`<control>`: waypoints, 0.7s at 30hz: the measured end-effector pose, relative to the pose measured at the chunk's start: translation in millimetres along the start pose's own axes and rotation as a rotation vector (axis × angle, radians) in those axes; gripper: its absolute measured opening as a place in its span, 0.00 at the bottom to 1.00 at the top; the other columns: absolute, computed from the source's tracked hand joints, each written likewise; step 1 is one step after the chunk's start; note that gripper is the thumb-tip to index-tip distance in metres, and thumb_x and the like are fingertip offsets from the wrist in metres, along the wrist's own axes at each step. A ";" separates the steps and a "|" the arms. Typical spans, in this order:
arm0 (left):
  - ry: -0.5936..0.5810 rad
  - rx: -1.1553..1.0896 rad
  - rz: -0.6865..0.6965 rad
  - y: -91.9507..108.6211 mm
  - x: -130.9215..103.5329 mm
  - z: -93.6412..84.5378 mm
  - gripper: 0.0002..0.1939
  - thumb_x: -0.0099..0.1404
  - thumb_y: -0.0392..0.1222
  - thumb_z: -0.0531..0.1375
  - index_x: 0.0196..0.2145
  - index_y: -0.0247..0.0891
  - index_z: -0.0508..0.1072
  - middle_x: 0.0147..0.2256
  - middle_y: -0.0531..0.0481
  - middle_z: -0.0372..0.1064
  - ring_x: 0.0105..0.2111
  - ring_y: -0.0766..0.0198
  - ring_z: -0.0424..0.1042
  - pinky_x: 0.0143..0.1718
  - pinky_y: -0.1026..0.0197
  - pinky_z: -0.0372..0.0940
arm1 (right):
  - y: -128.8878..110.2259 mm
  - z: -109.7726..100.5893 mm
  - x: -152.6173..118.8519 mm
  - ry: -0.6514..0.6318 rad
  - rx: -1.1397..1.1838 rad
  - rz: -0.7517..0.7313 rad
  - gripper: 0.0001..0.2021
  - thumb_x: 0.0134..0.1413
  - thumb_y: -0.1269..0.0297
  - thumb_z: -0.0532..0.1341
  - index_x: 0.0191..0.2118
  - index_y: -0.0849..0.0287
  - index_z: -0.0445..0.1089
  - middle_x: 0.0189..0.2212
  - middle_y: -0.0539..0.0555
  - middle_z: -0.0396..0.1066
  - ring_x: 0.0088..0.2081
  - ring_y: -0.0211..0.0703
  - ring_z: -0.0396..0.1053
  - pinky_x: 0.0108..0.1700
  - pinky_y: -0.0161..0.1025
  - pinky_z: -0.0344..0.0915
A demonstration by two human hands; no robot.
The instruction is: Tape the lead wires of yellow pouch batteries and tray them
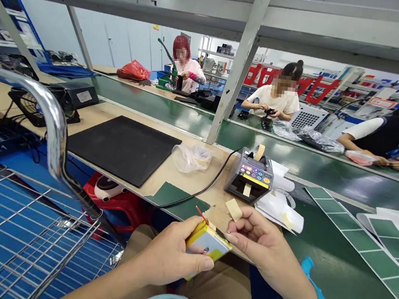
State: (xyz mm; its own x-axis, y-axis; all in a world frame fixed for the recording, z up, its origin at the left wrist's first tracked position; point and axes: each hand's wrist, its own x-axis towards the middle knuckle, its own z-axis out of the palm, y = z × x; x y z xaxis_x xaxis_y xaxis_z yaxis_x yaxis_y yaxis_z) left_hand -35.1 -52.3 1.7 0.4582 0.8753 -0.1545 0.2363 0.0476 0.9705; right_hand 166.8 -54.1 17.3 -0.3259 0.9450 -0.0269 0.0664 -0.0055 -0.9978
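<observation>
My left hand (176, 251) is closed around a flat battery pack (207, 244) with yellow taped edges, a silvery face and a short red wire at its top corner. The thumb lies across the pack's face. A short piece of tan tape (234, 209) sticks up from the fingers of my right hand (259, 237), which is closed at the pack's right corner. Just beyond stands a tape dispenser (250, 175), with lit buttons, a tan roll on top and a strip poking out of its front slot. A blue wrist strap circles my right wrist.
A black mat (125, 147) and a crumpled clear bag (191, 159) lie on the bench at left. White backing paper (279, 210) and green label sheets (359, 237) are at right. A wire cart (21, 234) stands at my left. Several co-workers sit across the green conveyor (188, 120).
</observation>
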 end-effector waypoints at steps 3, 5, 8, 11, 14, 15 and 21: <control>-0.080 -0.137 0.010 -1.6 -0.5 0.5 0.14 0.49 0.33 0.65 0.35 0.35 0.69 0.28 0.58 0.67 0.27 0.69 0.63 0.27 0.70 0.57 | 2.9 0.1 -3.6 0.018 -0.074 -0.101 0.07 0.54 0.64 0.62 0.38 0.58 0.66 0.29 0.49 0.67 0.32 0.33 0.66 0.35 0.30 0.66; -0.129 -0.218 0.024 -2.8 -0.1 0.9 0.14 0.49 0.34 0.66 0.34 0.35 0.68 0.28 0.58 0.66 0.27 0.70 0.63 0.27 0.71 0.57 | 3.4 -1.2 -5.8 0.009 -0.147 -0.149 0.07 0.55 0.64 0.61 0.39 0.58 0.65 0.30 0.50 0.67 0.32 0.34 0.66 0.35 0.30 0.66; -0.138 -0.249 0.033 -4.9 0.8 1.4 0.14 0.50 0.34 0.66 0.35 0.34 0.68 0.28 0.58 0.65 0.27 0.70 0.63 0.27 0.70 0.58 | -2.2 -8.8 -8.1 0.012 -0.225 -0.167 0.12 0.57 0.62 0.60 0.46 0.57 0.62 0.29 0.50 0.67 0.32 0.36 0.67 0.34 0.33 0.67; -0.102 -0.222 0.014 -7.0 1.1 1.2 0.16 0.50 0.31 0.64 0.38 0.34 0.68 0.31 0.56 0.67 0.29 0.68 0.64 0.30 0.69 0.60 | -18.3 -26.9 -10.1 0.076 -0.413 -0.208 0.10 0.59 0.60 0.57 0.45 0.57 0.63 0.32 0.53 0.67 0.35 0.40 0.66 0.36 0.36 0.66; -0.097 -0.237 -0.005 -8.0 0.5 0.2 0.18 0.50 0.30 0.64 0.40 0.35 0.69 0.33 0.54 0.68 0.31 0.67 0.65 0.31 0.68 0.60 | -41.0 -46.9 -11.1 -0.058 -0.623 -0.237 0.10 0.61 0.60 0.53 0.31 0.58 0.65 0.31 0.53 0.66 0.34 0.40 0.63 0.36 0.37 0.62; -0.106 -0.253 -0.006 -8.0 0.5 -0.1 0.18 0.50 0.30 0.64 0.41 0.35 0.69 0.33 0.54 0.69 0.31 0.67 0.65 0.31 0.68 0.60 | -48.2 -51.3 -10.5 -0.147 -0.674 -0.238 0.11 0.62 0.61 0.53 0.29 0.58 0.63 0.29 0.52 0.64 0.33 0.40 0.62 0.35 0.36 0.61; -0.239 -0.439 -0.029 -9.3 4.0 0.9 0.23 0.50 0.33 0.66 0.44 0.33 0.66 0.33 0.52 0.68 0.28 0.69 0.64 0.29 0.68 0.60 | -69.9 -50.2 6.4 -0.502 -0.849 -0.239 0.13 0.60 0.63 0.54 0.25 0.58 0.60 0.24 0.49 0.60 0.29 0.36 0.57 0.33 0.34 0.56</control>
State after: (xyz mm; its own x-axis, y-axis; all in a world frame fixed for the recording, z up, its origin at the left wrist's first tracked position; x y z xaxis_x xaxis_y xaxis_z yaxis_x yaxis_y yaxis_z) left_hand -34.7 -49.6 -8.1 0.6525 0.7383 -0.1706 -0.1078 0.3133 0.9435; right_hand 207.4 -31.2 89.9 -0.7640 0.6433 -0.0498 0.5321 0.5844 -0.6127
